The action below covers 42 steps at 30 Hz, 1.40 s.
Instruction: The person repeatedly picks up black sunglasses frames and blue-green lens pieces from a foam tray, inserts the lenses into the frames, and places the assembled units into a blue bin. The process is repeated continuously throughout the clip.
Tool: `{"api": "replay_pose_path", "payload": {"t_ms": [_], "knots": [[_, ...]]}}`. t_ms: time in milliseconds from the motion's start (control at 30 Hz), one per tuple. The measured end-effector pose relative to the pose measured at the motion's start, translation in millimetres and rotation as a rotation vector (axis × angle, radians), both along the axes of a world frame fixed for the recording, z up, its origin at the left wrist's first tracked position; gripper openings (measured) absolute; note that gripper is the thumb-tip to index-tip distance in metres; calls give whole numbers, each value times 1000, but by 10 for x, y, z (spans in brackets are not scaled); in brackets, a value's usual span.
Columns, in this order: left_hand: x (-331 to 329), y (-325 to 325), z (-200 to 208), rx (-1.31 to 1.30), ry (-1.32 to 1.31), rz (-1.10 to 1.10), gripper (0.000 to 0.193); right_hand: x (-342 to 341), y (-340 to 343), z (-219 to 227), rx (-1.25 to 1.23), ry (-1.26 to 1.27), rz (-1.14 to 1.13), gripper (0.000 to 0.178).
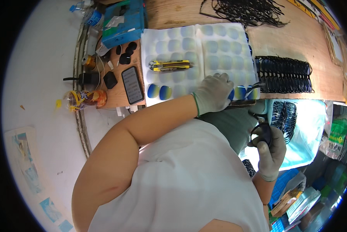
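My left hand (215, 92), in a pale glove, rests on the near edge of a white sheet (199, 34). Its fingers are curled, and what they hold, if anything, is hidden. Beside them shows a blue lens (231, 94), with a blue-yellow lens (240, 92) to its right. Rows of lenses lie dimmed beneath the sheet's thin covering. My right hand (272, 154), also gloved, is closed on a black glasses frame (263, 133) below the table's edge. A yellow-and-black utility knife (171, 65) lies across the sheet.
Stacked black glasses frames (283, 74) stand right of the sheet; more frames (284, 118) lie on a pale plastic-covered surface (309, 131) below. Black cords (247, 11) are heaped at the back. Left are a phone (133, 85), a drink bottle (84, 99) and a blue box (124, 25).
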<state>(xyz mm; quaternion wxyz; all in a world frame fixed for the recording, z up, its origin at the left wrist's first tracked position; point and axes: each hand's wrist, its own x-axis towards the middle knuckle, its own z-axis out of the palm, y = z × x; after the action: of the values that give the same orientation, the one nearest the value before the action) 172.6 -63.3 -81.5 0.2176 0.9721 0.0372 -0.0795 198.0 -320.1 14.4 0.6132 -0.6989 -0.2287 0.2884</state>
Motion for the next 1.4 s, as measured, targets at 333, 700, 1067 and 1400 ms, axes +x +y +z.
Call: {"api": "replay_pose_path", "payload": {"t_ms": [333,700,1067,1400], "knots": [[-315,156,55,-510,-9,186,27,-276,674,-25,167,-60,111,79],[-1438,529,693,-1509,-233,427,16,-514,1288,-71,64,7,331,38],[-1626,614,674,-1802,-253,434,23,-672,1356,-39,112,355,315,27],[-1707,676,891,-1718,-153,262,25,-551,1255,-73,77,338,549,28]]}}
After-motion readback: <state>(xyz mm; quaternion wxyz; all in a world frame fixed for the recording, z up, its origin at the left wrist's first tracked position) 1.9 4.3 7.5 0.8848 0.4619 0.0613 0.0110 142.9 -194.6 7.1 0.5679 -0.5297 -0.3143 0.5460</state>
